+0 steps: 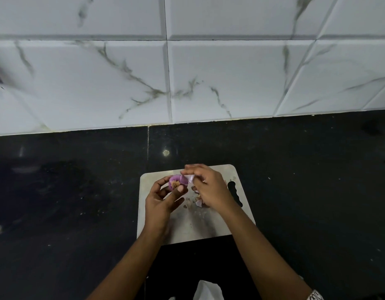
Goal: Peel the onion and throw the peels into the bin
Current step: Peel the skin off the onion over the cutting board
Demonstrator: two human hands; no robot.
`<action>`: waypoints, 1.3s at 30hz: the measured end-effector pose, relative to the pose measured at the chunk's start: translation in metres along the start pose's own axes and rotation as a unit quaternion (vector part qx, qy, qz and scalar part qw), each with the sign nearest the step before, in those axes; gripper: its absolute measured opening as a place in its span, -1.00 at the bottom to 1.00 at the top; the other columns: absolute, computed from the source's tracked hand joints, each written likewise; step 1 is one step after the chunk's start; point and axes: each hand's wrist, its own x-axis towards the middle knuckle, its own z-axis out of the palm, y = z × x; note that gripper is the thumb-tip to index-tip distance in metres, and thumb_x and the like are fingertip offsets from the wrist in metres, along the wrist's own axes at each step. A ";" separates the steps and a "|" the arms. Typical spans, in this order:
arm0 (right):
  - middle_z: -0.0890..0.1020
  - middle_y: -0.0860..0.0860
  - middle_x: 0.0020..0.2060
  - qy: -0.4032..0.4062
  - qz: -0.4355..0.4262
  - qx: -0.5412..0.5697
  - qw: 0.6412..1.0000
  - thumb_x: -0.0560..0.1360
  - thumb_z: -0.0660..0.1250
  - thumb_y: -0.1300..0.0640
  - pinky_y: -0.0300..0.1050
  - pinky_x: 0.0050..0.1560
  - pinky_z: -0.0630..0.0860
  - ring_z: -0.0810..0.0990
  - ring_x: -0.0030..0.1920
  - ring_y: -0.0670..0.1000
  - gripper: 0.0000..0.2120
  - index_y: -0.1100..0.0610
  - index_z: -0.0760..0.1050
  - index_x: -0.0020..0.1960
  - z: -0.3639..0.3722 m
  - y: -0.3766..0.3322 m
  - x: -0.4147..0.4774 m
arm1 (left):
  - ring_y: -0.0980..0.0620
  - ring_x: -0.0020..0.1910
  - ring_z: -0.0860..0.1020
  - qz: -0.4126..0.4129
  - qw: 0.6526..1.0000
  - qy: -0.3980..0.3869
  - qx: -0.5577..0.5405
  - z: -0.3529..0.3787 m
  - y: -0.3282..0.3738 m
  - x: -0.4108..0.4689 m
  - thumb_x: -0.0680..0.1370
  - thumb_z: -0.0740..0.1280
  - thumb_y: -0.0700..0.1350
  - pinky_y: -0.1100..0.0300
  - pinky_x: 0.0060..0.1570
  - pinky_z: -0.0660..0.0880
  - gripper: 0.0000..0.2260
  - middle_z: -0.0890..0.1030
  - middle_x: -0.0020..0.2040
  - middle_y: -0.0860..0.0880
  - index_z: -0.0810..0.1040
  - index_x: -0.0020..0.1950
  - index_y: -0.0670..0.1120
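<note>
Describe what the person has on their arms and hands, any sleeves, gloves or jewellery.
Both forearms are bare, with no sleeves in view and no gloves. The left hand wears nothing visible. The right hand has what looks like a small ring on one finger, and a white patterned band circles the right wrist at the picture's bottom edge.

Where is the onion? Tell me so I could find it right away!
Look at the pale cutting board on the black counter. Above its far end, the left hand holds the onion, while the right hand pulls a peel off it. It is the only round purple thing; the scraps below are flat bits.
</note>
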 end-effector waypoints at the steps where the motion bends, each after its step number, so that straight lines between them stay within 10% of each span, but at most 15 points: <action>1: 0.49 -0.09 0.27 -0.037 -0.003 -0.016 0.999 0.54 0.21 0.26 -0.14 0.10 0.54 0.50 0.15 -0.11 -0.69 -0.02 0.53 0.20 -0.003 -0.001 0.001 | -0.06 0.02 0.65 -0.008 1.000 -0.006 -0.006 -0.001 0.001 0.001 0.34 0.45 -0.11 0.07 0.01 0.56 -0.62 0.66 0.05 -0.10 0.53 0.14 0.00; 11: 0.58 -0.21 -0.03 -0.108 -0.025 -0.049 0.993 0.32 0.51 0.11 0.08 0.13 0.53 0.54 0.07 -0.13 -0.69 -0.17 0.49 -0.05 -0.017 0.003 0.009 | -0.03 -0.03 0.65 -0.011 1.000 -0.025 0.006 -0.006 0.002 0.002 0.37 0.42 -0.19 0.17 -0.18 0.59 -0.72 0.67 -0.01 -0.10 0.57 0.06 0.00; 21: 0.58 -0.04 -0.05 -0.106 -0.032 -0.037 0.993 0.39 0.46 0.14 -0.20 -0.17 0.54 0.55 -0.03 -0.07 -0.77 -0.08 0.45 -0.10 -0.020 -0.005 0.011 | -0.06 -0.03 0.66 -0.001 0.998 -0.045 0.051 -0.010 0.015 0.011 0.39 0.43 -0.20 0.03 -0.03 0.58 -0.71 0.66 0.04 -0.13 0.57 0.10 -0.04; 25: 0.57 -0.11 -0.12 -0.094 -0.025 -0.065 0.993 0.40 0.44 0.08 0.08 -0.07 0.62 0.61 -0.09 -0.01 -0.81 -0.12 0.45 -0.12 -0.014 -0.002 0.009 | 0.01 -0.16 0.68 -0.007 0.997 -0.030 0.069 -0.010 0.014 0.013 0.44 0.42 -0.19 0.11 -0.13 0.59 -0.75 0.66 0.00 -0.11 0.57 0.10 -0.04; 29: 0.61 -0.11 -0.16 -0.008 0.015 -0.012 1.000 0.44 0.41 0.13 -0.28 -0.24 0.57 0.60 -0.12 -0.11 -0.89 0.01 0.48 -0.11 -0.019 0.006 0.006 | -0.01 -0.23 0.58 -0.071 0.997 0.023 0.010 -0.009 0.011 0.009 0.54 0.31 -0.12 0.22 -0.33 0.58 -0.87 0.59 -0.06 -0.11 0.58 0.06 -0.09; 34: 0.61 -0.01 0.00 -0.038 0.055 -0.141 0.988 0.44 0.38 0.27 -0.37 -0.22 0.41 0.58 -0.06 -0.11 -0.70 0.01 0.48 0.11 -0.033 0.019 0.005 | -0.06 -0.23 0.48 -0.141 0.989 0.051 -0.009 -0.015 0.008 0.007 0.58 0.24 0.00 0.25 -0.48 0.52 -0.73 0.49 -0.11 -0.15 0.56 0.05 -0.18; 39: 0.44 0.02 0.34 -0.160 0.030 -0.224 0.961 0.43 0.33 0.35 -0.20 0.04 0.48 0.54 0.08 -0.05 -0.40 -0.03 0.33 0.38 -0.039 0.018 0.003 | -0.01 -0.09 0.67 -0.133 0.991 -0.006 0.004 -0.018 0.006 0.005 0.54 0.29 -0.05 0.18 -0.22 0.61 -0.74 0.67 0.01 -0.13 0.51 0.15 -0.17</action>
